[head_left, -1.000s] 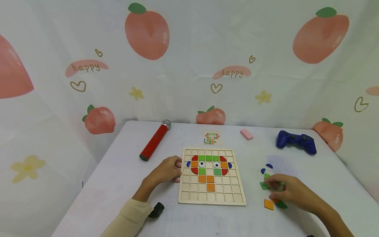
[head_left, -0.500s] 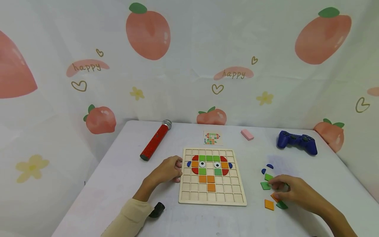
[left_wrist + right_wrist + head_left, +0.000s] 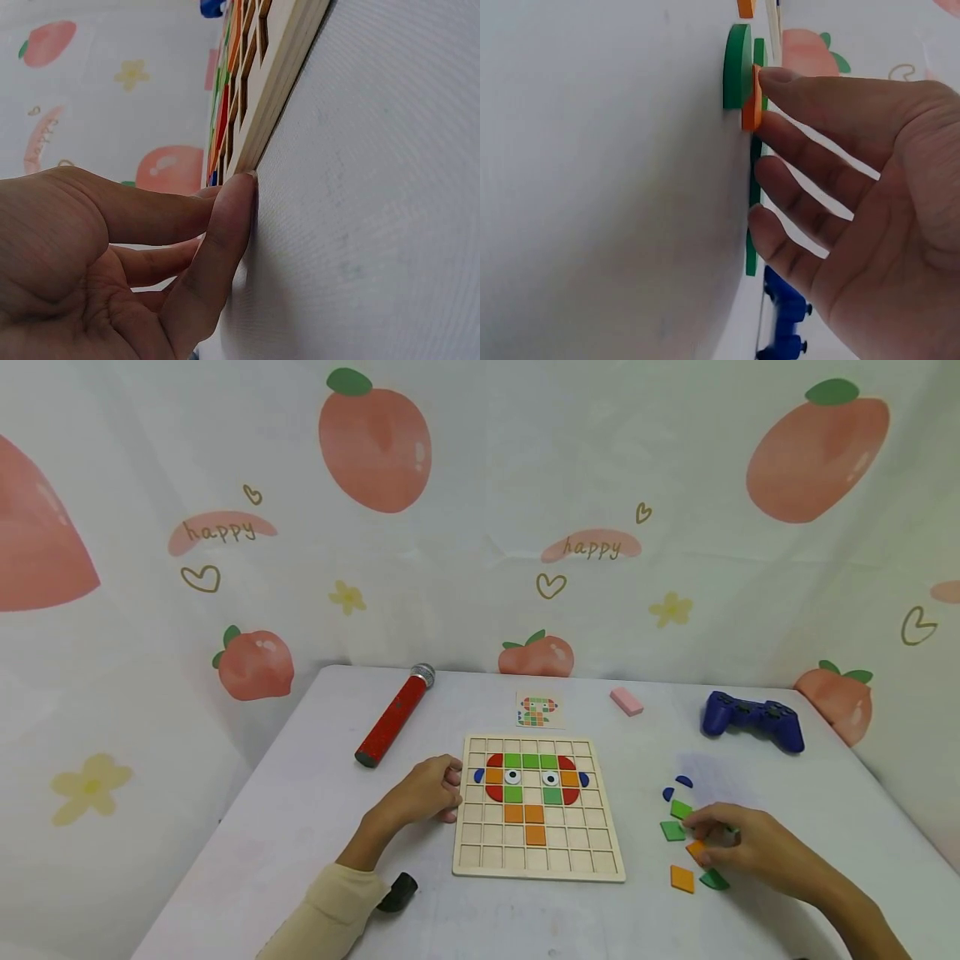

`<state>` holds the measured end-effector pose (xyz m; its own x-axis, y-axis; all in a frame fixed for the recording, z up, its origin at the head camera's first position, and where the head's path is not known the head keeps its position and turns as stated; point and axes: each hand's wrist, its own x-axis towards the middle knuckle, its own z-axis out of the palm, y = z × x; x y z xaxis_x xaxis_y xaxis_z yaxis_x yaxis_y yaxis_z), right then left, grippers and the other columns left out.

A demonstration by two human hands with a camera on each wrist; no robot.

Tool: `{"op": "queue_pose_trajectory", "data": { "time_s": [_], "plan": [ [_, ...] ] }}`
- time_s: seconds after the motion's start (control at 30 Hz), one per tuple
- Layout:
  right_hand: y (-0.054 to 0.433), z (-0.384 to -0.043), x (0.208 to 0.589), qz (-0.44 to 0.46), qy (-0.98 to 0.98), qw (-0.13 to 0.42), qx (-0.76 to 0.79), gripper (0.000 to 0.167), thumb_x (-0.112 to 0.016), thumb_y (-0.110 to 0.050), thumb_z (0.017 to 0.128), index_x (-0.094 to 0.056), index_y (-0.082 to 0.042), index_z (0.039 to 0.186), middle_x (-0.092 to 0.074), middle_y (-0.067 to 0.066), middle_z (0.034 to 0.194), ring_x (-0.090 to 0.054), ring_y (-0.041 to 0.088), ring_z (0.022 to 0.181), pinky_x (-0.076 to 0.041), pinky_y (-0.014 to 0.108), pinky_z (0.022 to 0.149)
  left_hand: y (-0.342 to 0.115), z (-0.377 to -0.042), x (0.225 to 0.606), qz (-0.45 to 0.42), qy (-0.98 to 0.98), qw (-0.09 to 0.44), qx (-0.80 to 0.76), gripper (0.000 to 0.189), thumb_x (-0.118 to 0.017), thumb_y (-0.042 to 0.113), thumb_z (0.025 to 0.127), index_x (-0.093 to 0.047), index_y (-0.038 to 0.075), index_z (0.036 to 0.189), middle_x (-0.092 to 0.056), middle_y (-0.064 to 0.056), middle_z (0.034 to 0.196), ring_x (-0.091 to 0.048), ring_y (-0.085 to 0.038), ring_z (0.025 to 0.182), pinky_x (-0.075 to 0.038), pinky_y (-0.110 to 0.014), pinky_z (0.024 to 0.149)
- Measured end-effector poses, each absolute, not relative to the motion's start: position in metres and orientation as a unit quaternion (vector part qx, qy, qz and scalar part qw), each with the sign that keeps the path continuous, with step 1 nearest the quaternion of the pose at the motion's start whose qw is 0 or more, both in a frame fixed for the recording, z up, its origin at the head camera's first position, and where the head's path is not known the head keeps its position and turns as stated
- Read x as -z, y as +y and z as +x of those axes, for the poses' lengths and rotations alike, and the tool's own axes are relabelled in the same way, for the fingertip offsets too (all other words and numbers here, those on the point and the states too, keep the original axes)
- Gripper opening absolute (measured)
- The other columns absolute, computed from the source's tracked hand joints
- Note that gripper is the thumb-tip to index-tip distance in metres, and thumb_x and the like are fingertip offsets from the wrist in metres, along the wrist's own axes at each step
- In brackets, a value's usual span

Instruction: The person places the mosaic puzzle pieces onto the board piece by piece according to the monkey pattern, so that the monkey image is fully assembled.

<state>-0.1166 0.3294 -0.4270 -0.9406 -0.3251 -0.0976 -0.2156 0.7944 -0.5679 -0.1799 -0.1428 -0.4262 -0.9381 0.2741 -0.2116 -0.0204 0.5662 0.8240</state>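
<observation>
A wooden grid board [image 3: 491, 858] carries coloured tiles set in a face-like pattern. At its left edge my left hand [image 3: 427, 789] touches the side with its fingertips. In the left wrist view the left hand [image 3: 150, 247] has its thumb tip against the board's corner [image 3: 274, 90]. My right hand [image 3: 757, 847] reaches down over loose tiles, its thumb touching an orange tile [image 3: 694, 850]. Spread fingers of the right hand [image 3: 877, 180] show in the right wrist view, with the thumb on the orange tile [image 3: 751, 109]. A dark green rounded piece [image 3: 737, 67] lies beside it.
Loose around the right hand are another orange tile [image 3: 682, 879], green tiles [image 3: 672, 831] and blue half-rounds [image 3: 683, 782]. Farther back lie a pattern card [image 3: 537, 708], a pink block [image 3: 626, 701], a game controller [image 3: 750, 720] and a red microphone [image 3: 393, 718].
My right hand has shifted slightly, and the orange tile at its thumb has slid a little away from me, apart from the dark green piece. The left hand stays at the board's edge.
</observation>
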Motion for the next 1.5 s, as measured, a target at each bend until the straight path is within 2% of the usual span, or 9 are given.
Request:
{"op": "queue_pose_trajectory", "data": {
  "time_s": [0.37,0.53,0.7,1.03,1.2,1.37,1.5],
  "plan": [
    [0.335,-0.12,0.426,-0.109,0.952,0.115,0.261,0.039,-0.087,-0.029,0.085,-0.076,-0.018,0.121,-0.072,-0.003,0.118,-0.057,0.001,0.095,-0.052,0.022,0.075,-0.143,-0.18,0.426,0.073,0.873,0.157,-0.457,0.048,-0.067,-0.007,0.093,-0.055,-0.008,0.14,-0.061,-0.012,0.108,-0.063,-0.019,0.085,-0.065,-0.028,0.069],
    [0.337,-0.119,0.426,-0.115,0.95,0.112,0.267,0.038,-0.088,-0.024,0.083,-0.076,-0.018,0.119,-0.071,-0.004,0.113,-0.055,0.001,0.091,-0.05,0.021,0.073,-0.142,-0.179,0.426,0.072,0.873,0.157,-0.456,0.048,-0.067,-0.007,0.093,-0.056,-0.008,0.14,-0.061,-0.011,0.108,-0.063,-0.019,0.085,-0.065,-0.027,0.069],
    [0.335,-0.119,0.426,-0.111,0.95,0.112,0.269,0.036,-0.087,-0.027,0.085,-0.077,-0.016,0.117,-0.067,-0.004,0.105,-0.052,0.002,0.087,-0.048,0.021,0.07,-0.142,-0.179,0.426,0.072,0.872,0.158,-0.457,0.047,-0.067,-0.007,0.094,-0.056,-0.008,0.14,-0.061,-0.012,0.108,-0.063,-0.019,0.083,-0.065,-0.027,0.069],
    [0.308,-0.126,0.422,-0.113,0.941,0.125,0.293,0.033,-0.086,-0.027,0.085,-0.078,-0.014,0.114,-0.068,-0.004,0.103,-0.056,0.008,0.09,-0.053,0.022,0.075,-0.143,-0.179,0.425,0.074,0.871,0.159,-0.459,0.047,-0.067,-0.006,0.094,-0.056,-0.007,0.14,-0.061,-0.011,0.108,-0.063,-0.018,0.082,-0.065,-0.027,0.068],
    [0.288,-0.13,0.421,-0.152,0.93,0.118,0.313,0.031,-0.086,-0.026,0.085,-0.076,-0.016,0.113,-0.07,-0.006,0.107,-0.059,0.007,0.093,-0.056,0.022,0.079,-0.143,-0.18,0.425,0.075,0.873,0.158,-0.456,0.047,-0.067,-0.005,0.094,-0.057,-0.007,0.14,-0.061,-0.011,0.107,-0.063,-0.019,0.082,-0.065,-0.026,0.068],
    [0.266,-0.137,0.421,-0.206,0.913,0.107,0.336,0.03,-0.086,-0.025,0.087,-0.076,-0.016,0.113,-0.066,-0.008,0.099,-0.055,0.008,0.087,-0.053,0.023,0.069,-0.145,-0.18,0.425,0.07,0.868,0.158,-0.465,0.048,-0.068,-0.007,0.092,-0.057,-0.006,0.139,-0.062,-0.011,0.108,-0.064,-0.019,0.085,-0.066,-0.029,0.069],
    [0.248,-0.143,0.419,-0.231,0.909,0.106,0.331,0.031,-0.085,-0.028,0.087,-0.076,-0.016,0.114,-0.064,-0.009,0.098,-0.054,0.009,0.087,-0.05,0.022,0.067,-0.146,-0.181,0.426,0.061,0.864,0.164,-0.471,0.047,-0.071,-0.007,0.091,-0.059,-0.005,0.137,-0.063,-0.011,0.108,-0.064,-0.02,0.086,-0.066,-0.029,0.069]
  ]
}}
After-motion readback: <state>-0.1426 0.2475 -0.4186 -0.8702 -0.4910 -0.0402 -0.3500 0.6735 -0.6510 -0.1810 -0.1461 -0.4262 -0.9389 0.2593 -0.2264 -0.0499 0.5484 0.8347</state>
